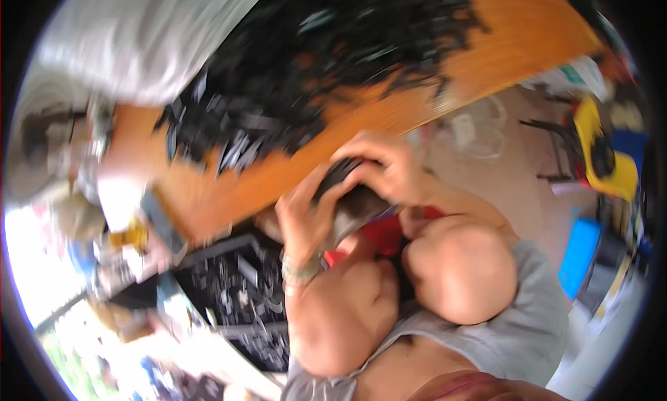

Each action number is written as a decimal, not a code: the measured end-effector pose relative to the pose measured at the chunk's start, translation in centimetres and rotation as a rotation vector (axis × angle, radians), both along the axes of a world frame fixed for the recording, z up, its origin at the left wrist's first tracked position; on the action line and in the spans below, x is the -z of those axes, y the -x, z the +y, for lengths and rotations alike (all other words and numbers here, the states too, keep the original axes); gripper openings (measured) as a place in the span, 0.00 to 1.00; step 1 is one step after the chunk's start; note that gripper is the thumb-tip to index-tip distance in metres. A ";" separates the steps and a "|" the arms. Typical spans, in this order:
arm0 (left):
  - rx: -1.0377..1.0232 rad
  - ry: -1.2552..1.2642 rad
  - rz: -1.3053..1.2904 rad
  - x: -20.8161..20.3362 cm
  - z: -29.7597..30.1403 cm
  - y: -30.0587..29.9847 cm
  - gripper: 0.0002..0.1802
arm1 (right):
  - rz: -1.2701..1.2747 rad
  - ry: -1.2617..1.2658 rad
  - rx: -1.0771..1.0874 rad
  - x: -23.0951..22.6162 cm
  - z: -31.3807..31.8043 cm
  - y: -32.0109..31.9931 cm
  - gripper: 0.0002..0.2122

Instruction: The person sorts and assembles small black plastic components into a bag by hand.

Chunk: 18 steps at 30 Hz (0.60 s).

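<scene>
At the near edge of the wooden table [229, 196], my left hand [303, 210] and my right hand [389, 168] are raised close together. Between them is a small dark piece [339, 173], curved and black, gripped by the fingers of both. Blur and the fingers hide its exact kind. Beyond my hands a wide heap of thin black strips or parts [326, 61] covers much of the tabletop. Its nearest pieces lie just past my fingertips.
Left of me stands a black tray [233, 279] of small dark parts. A grey block-like object [163, 220] sits at the table's left corner. White cloth or sheeting [146, 40] covers the far left. Rightward are a yellow chair [601, 158] and a blue box [580, 255].
</scene>
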State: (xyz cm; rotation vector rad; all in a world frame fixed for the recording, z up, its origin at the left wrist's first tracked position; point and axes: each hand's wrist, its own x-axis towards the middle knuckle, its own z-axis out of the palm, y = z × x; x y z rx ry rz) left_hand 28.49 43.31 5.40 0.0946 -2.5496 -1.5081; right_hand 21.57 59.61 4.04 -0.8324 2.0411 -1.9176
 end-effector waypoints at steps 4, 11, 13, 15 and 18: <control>0.034 -0.186 -0.006 0.3 -0.9 0.5 0.14 | -0.009 0.032 -0.028 0.1 -0.8 1.2 0.13; 0.016 -0.020 0.234 0.8 -3.1 0.0 0.19 | 0.021 -0.122 -0.089 -0.1 -0.4 1.1 0.10; -0.088 -0.012 0.221 1.1 -3.1 0.9 0.15 | 0.099 -0.149 -0.146 -0.2 -0.3 1.6 0.10; -0.092 0.263 0.317 1.4 -3.5 2.4 0.12 | 0.130 -0.113 0.015 0.0 -0.6 2.5 0.07; -0.032 0.514 0.311 1.9 -2.8 3.5 0.11 | 0.453 -0.333 0.207 0.4 -2.0 5.1 0.07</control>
